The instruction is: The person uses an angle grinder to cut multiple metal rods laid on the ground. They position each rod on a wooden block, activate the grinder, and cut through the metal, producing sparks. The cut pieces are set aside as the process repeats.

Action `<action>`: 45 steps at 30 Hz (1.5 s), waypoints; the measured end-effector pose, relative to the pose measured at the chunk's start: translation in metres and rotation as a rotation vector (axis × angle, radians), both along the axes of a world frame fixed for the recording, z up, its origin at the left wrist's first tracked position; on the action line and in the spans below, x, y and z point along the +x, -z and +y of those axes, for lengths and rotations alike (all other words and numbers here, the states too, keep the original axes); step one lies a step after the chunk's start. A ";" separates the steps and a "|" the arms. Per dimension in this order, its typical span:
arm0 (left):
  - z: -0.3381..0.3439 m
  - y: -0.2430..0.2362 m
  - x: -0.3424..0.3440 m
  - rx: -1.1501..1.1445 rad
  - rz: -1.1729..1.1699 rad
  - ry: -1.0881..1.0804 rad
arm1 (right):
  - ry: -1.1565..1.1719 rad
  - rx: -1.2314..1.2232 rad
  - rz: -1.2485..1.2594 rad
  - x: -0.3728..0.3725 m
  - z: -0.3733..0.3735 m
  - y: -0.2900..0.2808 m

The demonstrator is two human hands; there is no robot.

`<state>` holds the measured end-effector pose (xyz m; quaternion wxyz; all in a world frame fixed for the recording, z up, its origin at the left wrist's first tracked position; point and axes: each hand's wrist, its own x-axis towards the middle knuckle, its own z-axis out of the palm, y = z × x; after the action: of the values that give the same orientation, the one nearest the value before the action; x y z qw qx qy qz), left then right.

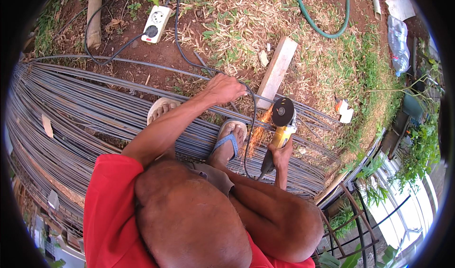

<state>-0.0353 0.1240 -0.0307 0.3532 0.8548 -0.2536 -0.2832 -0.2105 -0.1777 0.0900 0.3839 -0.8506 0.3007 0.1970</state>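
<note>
My left hand [226, 89] is closed around a thin steel rod [156, 68], arm stretched forward over the bundle. My right hand [282, 155] grips a yellow and black angle grinder [283, 136] with a dark cutting disc [283, 111]. The disc is at the rod's right part, beside a wooden block [278, 71] under that rod. Orange sparks [257, 135] spray from there toward my sandalled foot [230, 142]. Beneath both feet lies a long bundle of steel rods [71, 93]. The exact contact of disc and rod is partly hidden.
A black power cable [177, 31] runs past my left hand to the grinder. On the soil lies a white power strip [156, 24] with a plug in it. Farther off are a green hose [327, 35], a plastic bottle [398, 45] and a wooden post [95, 14].
</note>
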 end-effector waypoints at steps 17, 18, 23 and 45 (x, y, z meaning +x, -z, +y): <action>-0.001 -0.002 0.001 0.015 0.022 -0.007 | -0.008 0.071 -0.021 0.008 -0.008 0.001; -0.002 -0.002 0.001 0.024 0.029 -0.003 | 0.020 0.111 -0.028 0.003 -0.005 -0.001; -0.002 -0.004 0.003 0.026 0.044 0.000 | 0.039 0.059 0.011 0.001 0.004 -0.004; -0.003 -0.003 0.003 0.054 0.060 0.016 | 0.027 0.038 0.003 0.006 0.005 -0.004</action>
<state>-0.0321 0.1213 -0.0275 0.3349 0.8533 -0.2419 -0.3181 -0.2045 -0.1726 0.0942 0.4019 -0.8388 0.3089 0.1988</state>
